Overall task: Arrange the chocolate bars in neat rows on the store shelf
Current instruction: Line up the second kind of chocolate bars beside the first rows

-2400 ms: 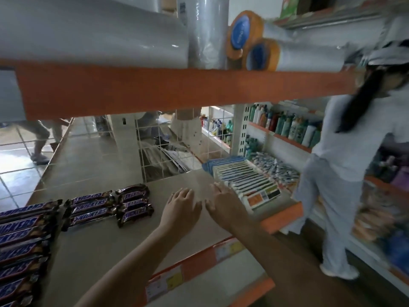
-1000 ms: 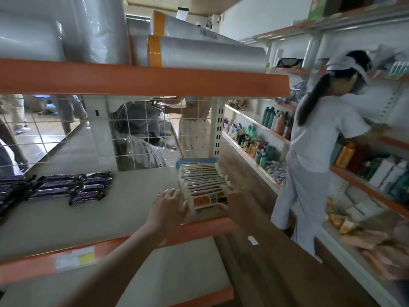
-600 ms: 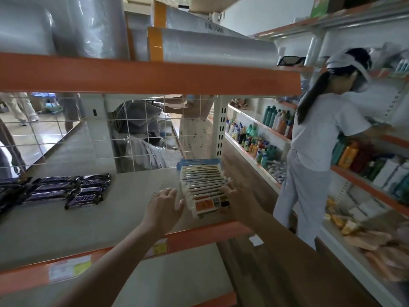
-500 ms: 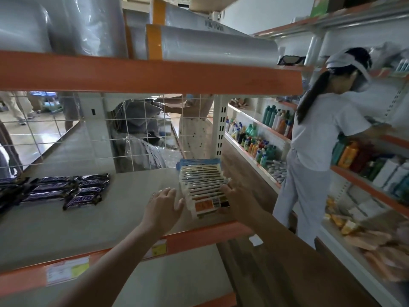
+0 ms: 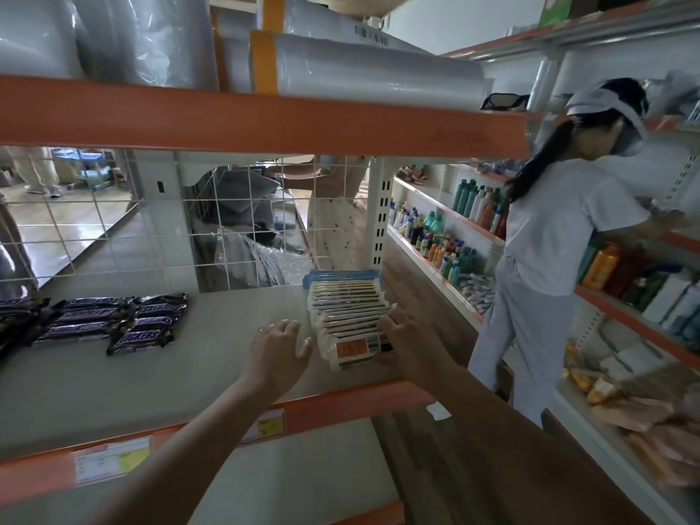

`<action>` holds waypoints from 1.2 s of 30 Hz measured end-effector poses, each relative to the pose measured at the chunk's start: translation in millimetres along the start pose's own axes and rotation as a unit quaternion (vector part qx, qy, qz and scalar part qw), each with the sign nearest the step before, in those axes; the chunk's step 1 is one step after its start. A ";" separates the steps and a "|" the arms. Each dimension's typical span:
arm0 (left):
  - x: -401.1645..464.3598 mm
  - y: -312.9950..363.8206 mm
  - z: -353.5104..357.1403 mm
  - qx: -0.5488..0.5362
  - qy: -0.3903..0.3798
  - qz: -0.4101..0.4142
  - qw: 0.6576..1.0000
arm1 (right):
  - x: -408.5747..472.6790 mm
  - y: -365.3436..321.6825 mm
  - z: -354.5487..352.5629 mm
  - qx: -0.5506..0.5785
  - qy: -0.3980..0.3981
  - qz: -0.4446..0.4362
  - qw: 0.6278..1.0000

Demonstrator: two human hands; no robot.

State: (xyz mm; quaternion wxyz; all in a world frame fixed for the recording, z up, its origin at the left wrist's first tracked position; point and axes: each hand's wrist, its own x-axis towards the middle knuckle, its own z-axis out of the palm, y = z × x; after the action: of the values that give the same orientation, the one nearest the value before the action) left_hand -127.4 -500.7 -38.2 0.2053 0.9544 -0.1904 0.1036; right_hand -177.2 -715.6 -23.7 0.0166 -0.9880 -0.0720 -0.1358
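A row of white-wrapped chocolate bars (image 5: pixel 348 316) leans front to back at the right end of the grey shelf (image 5: pixel 212 358). The front bar shows an orange label and a barcode. My right hand (image 5: pixel 401 335) presses against the row's right side, fingers curled over its edge. My left hand (image 5: pixel 278 346) hovers just left of the row with straight, spread fingers, its tips near the front bar. Dark Snickers bars (image 5: pixel 113 320) lie in rows on the shelf's left part.
A wire grid (image 5: pixel 151 221) backs the shelf. Big plastic film rolls (image 5: pixel 371 70) lie on the orange-edged shelf above. A person in white (image 5: pixel 549 240) stands in the aisle to the right, reaching into shelves of bottles (image 5: pixel 443 244).
The view swung right from the Snickers bars to the white row. Both hands moved from the bare shelf to either side of the row; since half a second ago they hardly moved.
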 end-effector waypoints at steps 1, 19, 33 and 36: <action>-0.4 -0.8 0.5 0.000 -0.001 -0.002 1.000 | 0.3 0.1 0.8 -0.002 0.002 0.001 1.000; -3.5 -20.4 -7.1 -0.127 0.013 -0.012 0.992 | 10.2 -6.7 -15.3 0.116 -0.007 -0.039 0.992; -13.3 -31.7 -47.1 -0.528 -0.036 -0.132 0.838 | 45.4 -59.6 -37.0 0.218 -0.081 -0.093 0.968; -16.1 -34.0 -47.7 -0.533 -0.043 -0.129 0.835 | 48.4 -66.0 -33.8 0.217 -0.091 -0.092 0.968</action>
State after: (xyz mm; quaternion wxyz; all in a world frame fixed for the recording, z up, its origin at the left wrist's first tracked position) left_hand -133.9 -446.3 -12.0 0.6855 0.7165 -0.1000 -0.0823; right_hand -149.8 -645.5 22.7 0.2114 -0.9581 -0.1914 -0.0273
